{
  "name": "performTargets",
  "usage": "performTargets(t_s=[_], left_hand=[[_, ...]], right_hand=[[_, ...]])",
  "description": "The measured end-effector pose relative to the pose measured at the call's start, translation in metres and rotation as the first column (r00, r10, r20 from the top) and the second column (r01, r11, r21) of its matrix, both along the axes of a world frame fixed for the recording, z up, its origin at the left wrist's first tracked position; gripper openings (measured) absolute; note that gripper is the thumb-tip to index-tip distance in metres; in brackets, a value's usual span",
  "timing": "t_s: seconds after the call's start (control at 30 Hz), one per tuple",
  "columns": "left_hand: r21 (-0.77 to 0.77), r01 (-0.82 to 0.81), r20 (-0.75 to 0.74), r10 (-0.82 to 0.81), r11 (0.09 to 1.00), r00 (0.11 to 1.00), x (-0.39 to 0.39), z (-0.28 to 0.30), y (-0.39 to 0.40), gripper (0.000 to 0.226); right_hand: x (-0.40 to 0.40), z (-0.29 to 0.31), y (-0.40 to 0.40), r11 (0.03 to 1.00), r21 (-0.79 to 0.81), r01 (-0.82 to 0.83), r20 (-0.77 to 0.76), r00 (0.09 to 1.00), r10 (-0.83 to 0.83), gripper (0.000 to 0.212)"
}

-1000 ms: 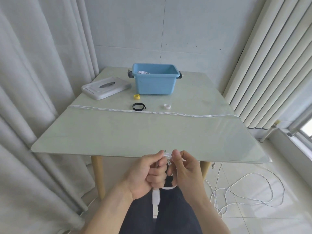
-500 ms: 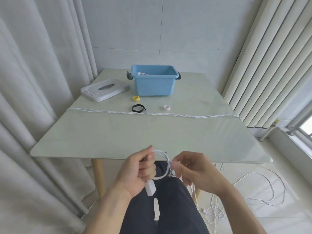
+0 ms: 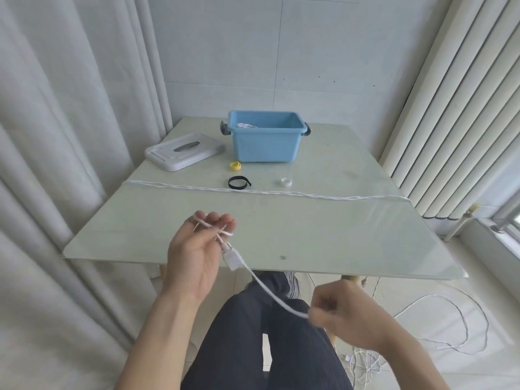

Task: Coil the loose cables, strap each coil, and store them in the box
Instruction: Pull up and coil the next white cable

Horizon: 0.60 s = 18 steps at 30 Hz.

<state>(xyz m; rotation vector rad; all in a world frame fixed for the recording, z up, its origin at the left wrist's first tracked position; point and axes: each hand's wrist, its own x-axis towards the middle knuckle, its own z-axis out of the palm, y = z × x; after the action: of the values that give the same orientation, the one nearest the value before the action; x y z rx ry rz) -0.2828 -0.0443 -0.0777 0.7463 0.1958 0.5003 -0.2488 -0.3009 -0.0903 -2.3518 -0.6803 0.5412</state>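
My left hand is raised over the table's near edge, palm up, with a white cable looped across its fingertips; the cable's white plug hangs by the thumb. My right hand, lower and to the right, pinches the same cable and stretches it taut. The cable's slack lies in loose loops on the floor. A blue box stands open at the table's far side, with a striped coil inside. A second white cable lies straight across the table.
A black strap, a yellow strap roll and a white one lie in front of the box. The box's white lid rests to its left. Curtains hang at left, vertical blinds at right. My dark-trousered legs are below.
My left hand rose and opened out with the cable looped over its fingers. My right hand drew away down and to the right, pulling the cable straight.
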Motion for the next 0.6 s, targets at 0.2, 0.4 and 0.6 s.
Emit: performTargets(t_s=[0.2, 0.4, 0.6], left_hand=[[0.075, -0.095, -0.137, 0.105, 0.993, 0.985, 0.007, -0.003, -0.028, 0.025], [0.245, -0.045, -0.182, 0.091, 0.968, 0.979, 0.011, -0.011, -0.033, 0.024], [0.538, 0.495, -0.438, -0.275, 0.682, 0.856, 0.002, -0.023, -0.025, 0.032]], right_hand=[[-0.025, 0.022, 0.020, 0.946, -0.147, -0.289, -0.079, 0.957, 0.280, 0.018], [-0.025, 0.032, 0.015, 0.939, -0.169, -0.299, -0.123, 0.952, 0.281, 0.014], [-0.006, 0.031, 0.004, 0.898, 0.440, 0.023, -0.095, 0.995, 0.021, 0.016]])
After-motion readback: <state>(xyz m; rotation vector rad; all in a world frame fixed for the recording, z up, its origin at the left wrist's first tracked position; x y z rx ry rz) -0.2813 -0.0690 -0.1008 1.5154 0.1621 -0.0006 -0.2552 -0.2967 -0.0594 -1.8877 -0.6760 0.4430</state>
